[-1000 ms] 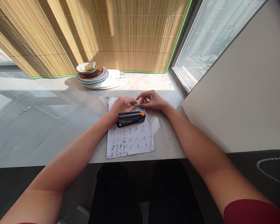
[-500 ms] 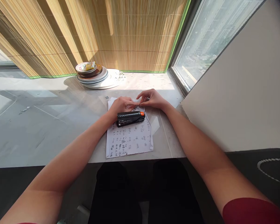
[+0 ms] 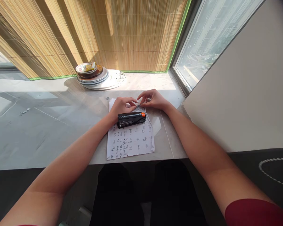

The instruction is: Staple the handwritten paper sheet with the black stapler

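Head view is showing the left hand (image 3: 122,106) now parting finger and thumb beside the right hand (image 3: 153,99), so fine finger work is seemingly continuing. Whether either grip is grasping something, I cannot tell. The stapler (image 3: 131,119) is lying on the paper (image 3: 132,142).

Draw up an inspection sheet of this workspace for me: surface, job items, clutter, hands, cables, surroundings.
Surface: pale tiled ledge, brightly sunlit along its far side.
Job items: handwritten paper, creased at its edges; black stapler with an orange part, lying on it.
Clutter: stacked plates at the back, a yellow wrapped item on top; small scraps on the left.
Hands: left hand and right hand, fingertips close together just beyond the stapler; what lies between them is too small to identify.
Cables: pale twisted cord at lower right; cannot tell whether it is electrical.
Surroundings: slatted blind behind, window and white wall on the right.
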{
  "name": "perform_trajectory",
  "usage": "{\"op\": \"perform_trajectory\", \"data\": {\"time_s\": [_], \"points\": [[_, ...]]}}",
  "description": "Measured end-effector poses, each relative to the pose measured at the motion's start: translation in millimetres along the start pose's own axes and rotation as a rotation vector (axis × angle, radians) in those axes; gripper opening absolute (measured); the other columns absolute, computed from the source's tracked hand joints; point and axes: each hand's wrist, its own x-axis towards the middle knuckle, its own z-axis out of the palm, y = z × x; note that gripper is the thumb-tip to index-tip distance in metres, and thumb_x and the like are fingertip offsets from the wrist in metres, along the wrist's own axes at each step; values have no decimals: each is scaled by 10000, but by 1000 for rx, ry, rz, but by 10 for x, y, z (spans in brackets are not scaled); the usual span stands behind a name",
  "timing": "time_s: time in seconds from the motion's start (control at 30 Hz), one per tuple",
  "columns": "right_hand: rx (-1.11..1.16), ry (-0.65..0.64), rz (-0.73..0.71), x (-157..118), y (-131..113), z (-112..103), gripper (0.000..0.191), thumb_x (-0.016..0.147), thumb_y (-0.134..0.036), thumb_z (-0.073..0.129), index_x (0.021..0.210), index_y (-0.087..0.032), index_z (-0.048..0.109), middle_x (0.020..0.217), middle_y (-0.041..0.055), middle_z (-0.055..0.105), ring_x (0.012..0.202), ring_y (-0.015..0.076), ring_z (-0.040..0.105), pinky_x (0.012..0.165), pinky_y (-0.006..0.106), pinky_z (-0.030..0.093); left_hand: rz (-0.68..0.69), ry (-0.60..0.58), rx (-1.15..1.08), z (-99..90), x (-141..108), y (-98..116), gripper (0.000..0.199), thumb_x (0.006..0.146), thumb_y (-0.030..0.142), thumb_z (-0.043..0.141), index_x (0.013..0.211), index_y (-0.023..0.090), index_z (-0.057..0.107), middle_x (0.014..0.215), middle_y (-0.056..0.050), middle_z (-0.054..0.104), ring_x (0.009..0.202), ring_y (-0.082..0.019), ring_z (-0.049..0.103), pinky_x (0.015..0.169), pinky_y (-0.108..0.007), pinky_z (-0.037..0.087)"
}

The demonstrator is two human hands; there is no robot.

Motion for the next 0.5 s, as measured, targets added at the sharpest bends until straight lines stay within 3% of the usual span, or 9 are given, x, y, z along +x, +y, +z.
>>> {"op": "perform_trajectory", "data": {"time_s": [0.2,0.5], "points": [[-3,3,-33,5,-17,17,408,757,-441,883,1071,-198,787,841,49,774,824,197,694,719,358,533,31,-11,20,1,19,2,113,858,301,728,911,231,798,815,-11,811,730,-178,764,769,-328,619],[-42,-3,-53,6,-60,39,336,785,-437,861,1033,-217,803,903,51,778,842,194,691,714,355,523,34,-16,-20,-6,20,30,113,855,296,718,906,226,790,857,-21,818,791,-183,771,791,-331,631]]}}
